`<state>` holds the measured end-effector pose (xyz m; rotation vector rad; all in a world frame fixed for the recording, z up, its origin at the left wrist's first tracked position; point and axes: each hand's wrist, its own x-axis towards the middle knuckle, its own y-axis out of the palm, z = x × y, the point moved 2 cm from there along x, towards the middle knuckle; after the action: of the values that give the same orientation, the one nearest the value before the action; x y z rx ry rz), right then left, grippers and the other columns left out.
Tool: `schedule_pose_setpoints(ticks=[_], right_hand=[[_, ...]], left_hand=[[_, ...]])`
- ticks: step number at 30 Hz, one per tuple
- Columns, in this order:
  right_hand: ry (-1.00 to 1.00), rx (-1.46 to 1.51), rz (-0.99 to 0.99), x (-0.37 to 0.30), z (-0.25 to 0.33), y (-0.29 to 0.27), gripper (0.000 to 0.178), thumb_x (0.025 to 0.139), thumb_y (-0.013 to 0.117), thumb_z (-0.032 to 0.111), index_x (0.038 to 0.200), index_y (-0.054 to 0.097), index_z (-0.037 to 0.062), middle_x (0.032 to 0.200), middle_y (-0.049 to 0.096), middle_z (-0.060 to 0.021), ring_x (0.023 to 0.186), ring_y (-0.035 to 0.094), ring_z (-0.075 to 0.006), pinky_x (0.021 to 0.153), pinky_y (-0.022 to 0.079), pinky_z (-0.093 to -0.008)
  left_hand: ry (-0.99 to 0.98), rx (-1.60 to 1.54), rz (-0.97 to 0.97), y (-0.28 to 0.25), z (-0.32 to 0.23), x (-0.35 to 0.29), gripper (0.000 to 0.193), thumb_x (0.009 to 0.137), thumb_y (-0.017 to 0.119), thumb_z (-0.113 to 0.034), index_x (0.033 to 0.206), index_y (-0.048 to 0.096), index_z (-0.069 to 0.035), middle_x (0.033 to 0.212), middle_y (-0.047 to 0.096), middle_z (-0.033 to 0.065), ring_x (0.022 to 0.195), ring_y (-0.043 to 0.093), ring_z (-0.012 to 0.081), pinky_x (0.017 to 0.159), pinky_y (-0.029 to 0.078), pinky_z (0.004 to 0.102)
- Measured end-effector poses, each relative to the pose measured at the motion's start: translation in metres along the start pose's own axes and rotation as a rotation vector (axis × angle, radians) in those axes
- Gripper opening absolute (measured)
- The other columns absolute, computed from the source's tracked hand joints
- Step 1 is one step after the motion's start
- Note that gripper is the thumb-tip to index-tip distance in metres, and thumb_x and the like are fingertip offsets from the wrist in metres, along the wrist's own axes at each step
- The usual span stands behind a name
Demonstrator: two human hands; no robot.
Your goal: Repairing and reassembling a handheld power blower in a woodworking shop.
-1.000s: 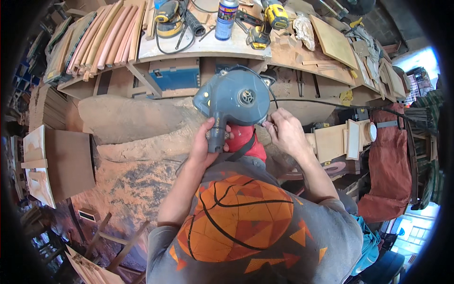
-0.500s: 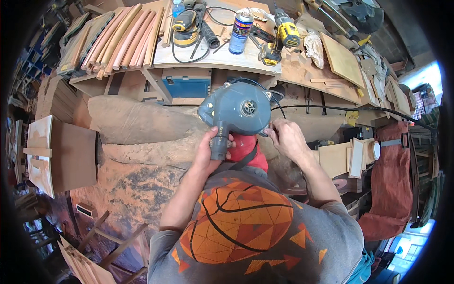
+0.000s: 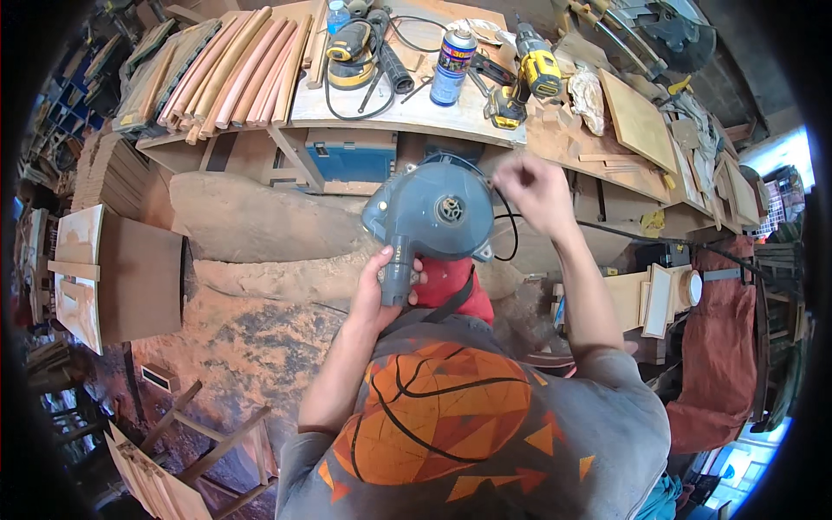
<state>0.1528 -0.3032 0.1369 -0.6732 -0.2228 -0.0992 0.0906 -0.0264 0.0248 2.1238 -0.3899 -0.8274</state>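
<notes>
A dark blue-grey electric blower (image 3: 425,208) with a round vented housing is held in front of my body. My left hand (image 3: 381,282) is wrapped around its short nozzle tube (image 3: 397,264), which points down toward me. By the housing's upper right edge is my right hand (image 3: 536,192), its fingers curled in and slightly blurred. Whether those fingertips touch the blower or pinch something small cannot be made out. The blower's black cord (image 3: 511,227) loops down beside the housing, just below my right hand.
Across the workbench (image 3: 329,108) lie wooden rods (image 3: 251,74), a yellow sander (image 3: 351,61), a spray can (image 3: 452,65) and a yellow cordless drill (image 3: 539,68). A blue case (image 3: 351,160) sits under it. Left stands a brown box-like panel (image 3: 143,282); boards (image 3: 611,290) lie at right.
My right hand has moved up from the housing's lower right edge to its upper right. My left hand keeps its hold on the nozzle, and the blower has shifted slightly down.
</notes>
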Motion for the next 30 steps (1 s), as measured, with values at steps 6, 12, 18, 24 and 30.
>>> schedule_pose_setpoints(ticks=[6,12,18,24,30], right_hand=[[-0.014,-0.134,-0.004,0.156,-0.08,0.128,0.019,0.085,0.071,0.019,0.093,0.077,0.003,0.09,0.075,-0.0178,0.081,0.073,-0.0303,0.078,0.057,-0.0391],[-0.159,-0.477,-0.015,0.223,-0.141,0.19,0.021,0.088,0.062,0.018,0.095,0.075,0.0034,0.096,0.072,-0.0217,0.089,0.07,-0.0396,0.083,0.056,-0.0478],[-0.109,-0.463,-0.02,0.213,-0.132,0.187,0.022,0.087,0.06,0.017,0.097,0.074,0.0017,0.096,0.071,-0.0263,0.092,0.069,-0.0426,0.086,0.056,-0.0497],[0.136,0.138,-0.076,0.129,-0.006,0.059,0.027,0.088,0.076,0.023,0.101,0.077,0.0001,0.078,0.074,-0.01,0.069,0.065,-0.0116,0.066,0.052,-0.0288],[-0.332,-0.05,0.301,-0.048,0.094,0.055,0.011,0.085,0.076,0.017,0.088,0.073,0.0065,0.079,0.065,-0.0106,0.071,0.067,-0.0324,0.063,0.054,-0.0415]], left_hand=[[-0.008,-0.004,-0.003,-0.008,0.003,-0.018,0.048,0.1,0.05,-0.045,0.121,0.058,-0.003,0.099,0.068,0.0095,0.088,0.068,0.0246,0.055,0.052,0.0351],[0.035,-0.051,-0.084,-0.013,0.004,-0.031,0.053,0.096,0.052,-0.05,0.117,0.057,-0.001,0.098,0.063,0.0093,0.085,0.065,0.0234,0.051,0.051,0.0305],[0.069,-0.146,-0.043,-0.019,0.002,-0.031,0.051,0.099,0.049,-0.047,0.123,0.058,-0.003,0.1,0.068,0.0094,0.09,0.069,0.0241,0.055,0.053,0.0343],[0.012,-0.134,-0.077,-0.008,-0.008,-0.017,0.048,0.1,0.048,-0.045,0.121,0.059,-0.004,0.1,0.067,0.0097,0.09,0.067,0.0239,0.058,0.056,0.0355],[0.001,-0.038,-0.042,0.007,-0.008,0.008,0.045,0.102,0.05,-0.041,0.122,0.059,-0.002,0.104,0.068,0.0116,0.096,0.068,0.0253,0.07,0.059,0.0403]])
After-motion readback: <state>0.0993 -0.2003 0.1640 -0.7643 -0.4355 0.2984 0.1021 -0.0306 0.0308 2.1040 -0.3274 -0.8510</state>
